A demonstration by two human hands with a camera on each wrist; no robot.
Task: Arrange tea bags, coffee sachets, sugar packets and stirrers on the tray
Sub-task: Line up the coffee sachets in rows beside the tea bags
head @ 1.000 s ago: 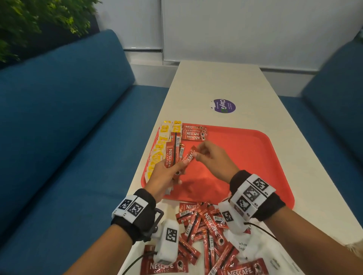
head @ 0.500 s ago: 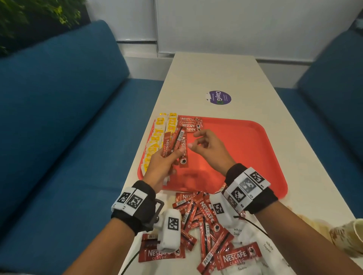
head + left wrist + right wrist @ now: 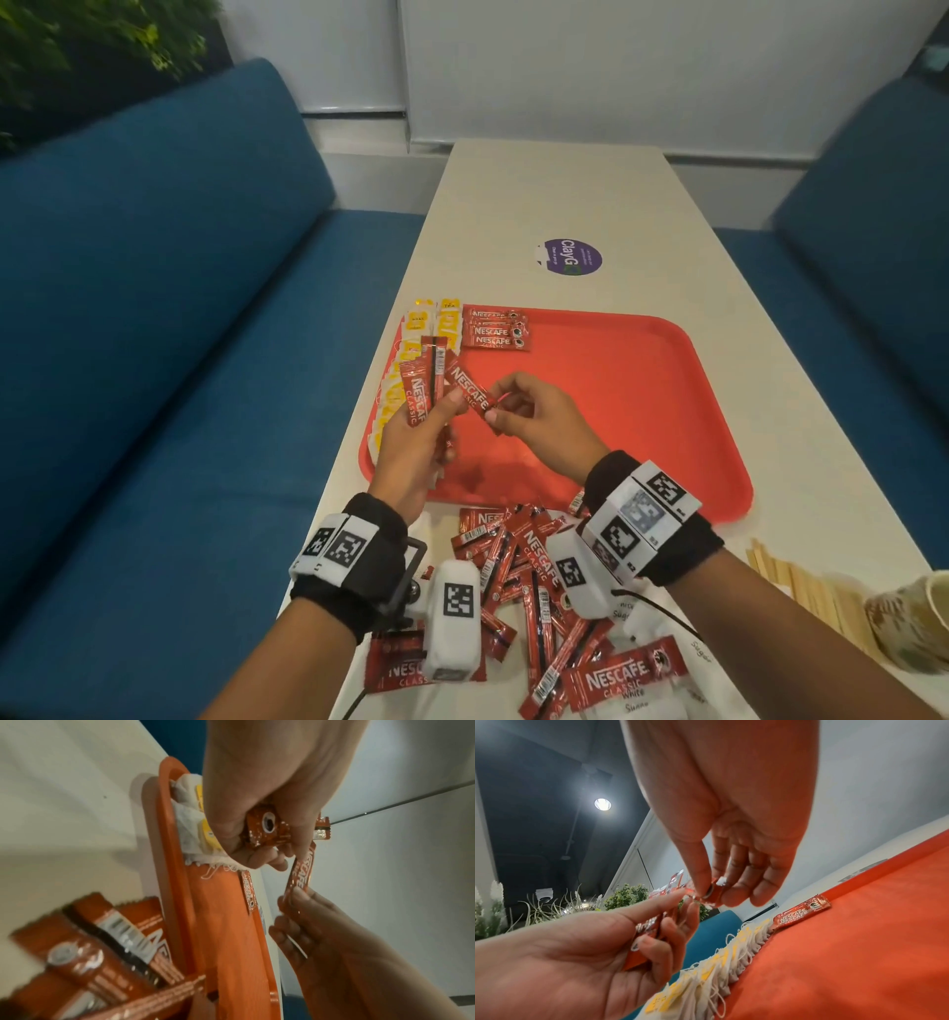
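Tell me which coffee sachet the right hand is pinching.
The angled Nescafe sachet, which the right hand pinches by its lower end; the left hand grips the other upright ones.

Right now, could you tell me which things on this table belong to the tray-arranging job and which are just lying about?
Part of the job:
- red tray
- tea bags along its left edge
- coffee sachets in the left hand
- one sachet pinched by the right hand
- loose sachet pile
- sugar packets
- wooden stirrers

Lying about:
- purple sticker
- patterned cup

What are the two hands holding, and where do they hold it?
The left hand grips a few coffee sachets by their lower ends. The right hand pinches one sachet at its end.
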